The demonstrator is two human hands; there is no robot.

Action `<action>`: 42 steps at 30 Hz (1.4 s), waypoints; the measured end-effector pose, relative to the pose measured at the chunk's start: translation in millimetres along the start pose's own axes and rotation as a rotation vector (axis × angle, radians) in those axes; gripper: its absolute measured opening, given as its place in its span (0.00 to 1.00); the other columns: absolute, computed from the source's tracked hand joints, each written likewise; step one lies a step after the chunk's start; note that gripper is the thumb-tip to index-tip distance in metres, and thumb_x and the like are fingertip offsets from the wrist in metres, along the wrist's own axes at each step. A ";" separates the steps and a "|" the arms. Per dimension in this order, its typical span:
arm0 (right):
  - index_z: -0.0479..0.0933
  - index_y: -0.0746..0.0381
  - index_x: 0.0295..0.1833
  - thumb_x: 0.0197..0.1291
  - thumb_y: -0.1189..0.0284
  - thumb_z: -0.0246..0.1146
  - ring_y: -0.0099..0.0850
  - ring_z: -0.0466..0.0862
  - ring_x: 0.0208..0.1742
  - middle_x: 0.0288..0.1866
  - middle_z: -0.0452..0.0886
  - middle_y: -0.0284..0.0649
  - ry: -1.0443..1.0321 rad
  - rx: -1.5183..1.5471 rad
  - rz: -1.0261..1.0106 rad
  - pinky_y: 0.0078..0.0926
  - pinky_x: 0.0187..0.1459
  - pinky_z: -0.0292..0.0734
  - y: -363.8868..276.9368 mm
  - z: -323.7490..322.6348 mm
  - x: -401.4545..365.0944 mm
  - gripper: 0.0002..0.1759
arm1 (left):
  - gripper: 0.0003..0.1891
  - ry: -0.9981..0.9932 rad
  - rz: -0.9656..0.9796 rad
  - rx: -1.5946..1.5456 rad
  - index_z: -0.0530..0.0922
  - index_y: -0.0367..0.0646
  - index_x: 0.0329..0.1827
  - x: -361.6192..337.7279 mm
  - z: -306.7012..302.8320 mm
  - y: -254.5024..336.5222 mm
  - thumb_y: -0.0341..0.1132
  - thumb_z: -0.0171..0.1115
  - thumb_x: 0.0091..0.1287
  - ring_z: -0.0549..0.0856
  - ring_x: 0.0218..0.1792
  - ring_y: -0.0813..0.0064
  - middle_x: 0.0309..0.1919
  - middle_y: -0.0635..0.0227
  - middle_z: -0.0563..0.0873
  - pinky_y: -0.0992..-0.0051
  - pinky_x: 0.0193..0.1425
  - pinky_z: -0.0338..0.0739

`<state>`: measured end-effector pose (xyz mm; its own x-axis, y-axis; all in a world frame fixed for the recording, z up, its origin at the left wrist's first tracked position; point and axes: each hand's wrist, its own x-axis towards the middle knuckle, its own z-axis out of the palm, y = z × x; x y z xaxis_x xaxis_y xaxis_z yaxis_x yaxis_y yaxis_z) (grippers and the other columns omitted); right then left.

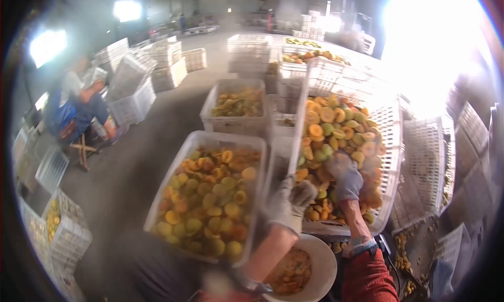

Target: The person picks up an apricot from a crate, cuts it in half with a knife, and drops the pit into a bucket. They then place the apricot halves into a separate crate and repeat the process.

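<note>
Fruit (340, 133) partly hidden behind hands (347, 180); grip unclear.

A bare, dull grey floor (173, 110) runs back through the whole room. Over on the left, a low wooden stool with crossed legs (82, 154) stands straight on it. Just past that, white plastic crates (134, 104) are piled up, some tipped askew, and more pale slatted crates (72, 229) crowd the near left edge. Down on the right, small yellow fruit pieces (402, 256) lie strewn over the ground. What's directly under the pale rectangular tub of orange and green fruit (228, 136), or the big white slatted plastic crate (391, 144) beside it, I can't make out.
</note>
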<state>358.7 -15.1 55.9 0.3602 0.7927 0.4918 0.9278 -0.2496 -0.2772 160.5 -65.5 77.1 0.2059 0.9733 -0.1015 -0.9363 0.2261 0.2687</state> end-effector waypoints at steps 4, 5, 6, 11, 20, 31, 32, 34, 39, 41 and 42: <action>0.79 0.65 0.44 0.56 0.73 0.64 0.36 0.84 0.36 0.38 0.84 0.46 0.050 0.509 -0.076 0.32 0.35 0.78 -18.5 -22.4 -24.6 0.11 | 0.16 0.212 -0.157 0.093 0.75 0.44 0.54 2.3 2.0 -17.6 0.42 0.61 0.69 0.86 0.41 0.66 0.39 0.59 0.85 0.67 0.49 0.84; 0.79 0.65 0.44 0.55 0.75 0.65 0.32 0.83 0.36 0.37 0.83 0.43 -0.025 0.658 -0.013 0.29 0.35 0.78 -15.7 -22.3 -27.7 0.11 | 0.16 0.248 -0.163 0.199 0.76 0.44 0.54 -11.4 16.3 -15.0 0.44 0.60 0.69 0.86 0.43 0.66 0.40 0.59 0.84 0.66 0.52 0.82; 0.79 0.65 0.44 0.54 0.77 0.66 0.28 0.81 0.35 0.37 0.83 0.40 -0.101 0.802 0.056 0.26 0.35 0.77 -11.0 -23.2 -31.0 0.11 | 0.17 0.284 -0.173 0.305 0.76 0.44 0.54 -24.9 30.6 -12.4 0.45 0.58 0.70 0.85 0.45 0.66 0.41 0.59 0.84 0.66 0.55 0.80; 0.79 0.64 0.46 0.53 0.81 0.67 0.17 0.78 0.34 0.35 0.81 0.33 -0.454 1.050 0.144 0.18 0.34 0.75 -20.6 -59.2 -69.3 0.13 | 0.17 0.146 -0.192 0.169 0.76 0.43 0.53 -19.7 12.9 -36.4 0.46 0.55 0.71 0.84 0.46 0.66 0.42 0.59 0.84 0.66 0.56 0.79; 0.74 0.63 0.47 0.51 0.87 0.64 0.24 0.72 0.29 0.27 0.72 0.34 0.059 0.730 -0.015 0.21 0.35 0.73 -53.0 -120.0 -127.2 0.17 | 0.19 0.089 -0.257 0.054 0.77 0.40 0.51 -35.3 5.6 -31.5 0.48 0.50 0.73 0.83 0.46 0.67 0.42 0.60 0.84 0.68 0.56 0.77; 0.67 0.67 0.54 0.48 0.84 0.60 0.58 0.79 0.40 0.38 0.78 0.55 -0.080 0.583 -0.126 0.39 0.38 0.76 -64.3 -107.8 -153.3 0.24 | 0.20 0.104 -0.073 0.280 0.78 0.37 0.46 -57.5 32.9 -21.6 0.46 0.46 0.74 0.83 0.42 0.69 0.37 0.61 0.84 0.72 0.52 0.77; 0.67 0.67 0.54 0.48 0.84 0.60 0.58 0.79 0.40 0.38 0.78 0.55 -0.080 0.581 -0.124 0.39 0.38 0.76 -65.9 -110.8 -152.9 0.24 | 0.20 0.140 -0.040 0.333 0.78 0.37 0.45 -59.4 35.1 -21.9 0.45 0.46 0.74 0.83 0.41 0.69 0.37 0.61 0.84 0.73 0.52 0.77; 0.67 0.69 0.53 0.46 0.84 0.59 0.62 0.77 0.42 0.37 0.78 0.57 -0.144 0.697 -0.048 0.43 0.38 0.75 -72.8 -119.4 -150.0 0.25 | 0.20 0.154 -0.017 0.374 0.78 0.37 0.45 -57.8 32.9 -23.8 0.45 0.46 0.74 0.83 0.41 0.69 0.37 0.62 0.84 0.73 0.51 0.77; 0.67 0.68 0.52 0.48 0.84 0.57 0.62 0.78 0.43 0.36 0.78 0.59 -0.178 0.622 -0.049 0.45 0.39 0.75 -77.2 -118.7 -151.7 0.22 | 0.19 0.137 -0.024 0.346 0.78 0.37 0.45 -55.1 24.4 -22.6 0.45 0.47 0.74 0.82 0.39 0.70 0.36 0.62 0.84 0.74 0.50 0.77; 0.67 0.67 0.52 0.48 0.84 0.57 0.61 0.78 0.43 0.36 0.79 0.59 -0.216 0.614 -0.049 0.45 0.39 0.75 -78.5 -121.0 -152.3 0.22 | 0.19 0.117 -0.035 0.372 0.78 0.36 0.45 -53.8 23.1 -20.8 0.45 0.47 0.74 0.83 0.39 0.71 0.37 0.62 0.84 0.75 0.49 0.77; 0.67 0.67 0.52 0.49 0.84 0.56 0.61 0.78 0.43 0.36 0.79 0.59 -0.221 0.611 -0.064 0.45 0.39 0.75 -79.2 -121.4 -152.9 0.21 | 0.19 0.123 -0.035 0.372 0.78 0.36 0.45 -54.1 23.9 -19.1 0.45 0.47 0.74 0.83 0.39 0.71 0.37 0.62 0.84 0.75 0.49 0.77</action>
<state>241.9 -184.1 102.9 0.2173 0.9075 0.3595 0.7009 0.1113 -0.7045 174.1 -121.5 100.3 0.1789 0.9578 -0.2251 -0.7579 0.2801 0.5892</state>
